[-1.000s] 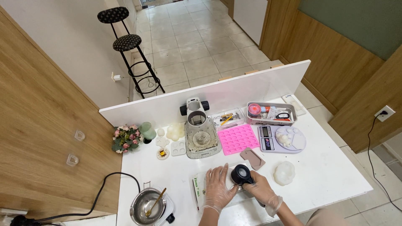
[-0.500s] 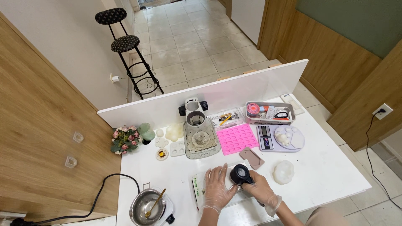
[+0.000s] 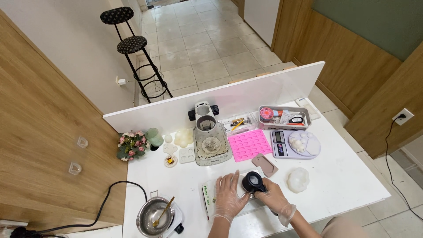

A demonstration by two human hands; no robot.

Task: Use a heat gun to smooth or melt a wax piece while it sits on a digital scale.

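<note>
almost nothing has shifted over the last second: both gloved hands sit in the same place at the near edge of the white surface (image 3: 352, 176), so the work looks like a steady hold rather than a move. the left hand (image 3: 229, 196) lies flat, fingers spread and released, pressing on a pale flat package (image 3: 210, 199) just left of it. the right hand (image 3: 275, 200) has its fingers clenched around the handle of a black round-headed tool (image 3: 253, 182), whose head stands between the two hands, just near of a small brown slab (image 3: 264, 165). farther off lie a pink mould (image 3: 249, 144), a grey scale (image 3: 294, 144) and a white lump (image 3: 298, 180) to the right. a metal pot (image 3: 154, 215) with a spoon sits near left.
</note>
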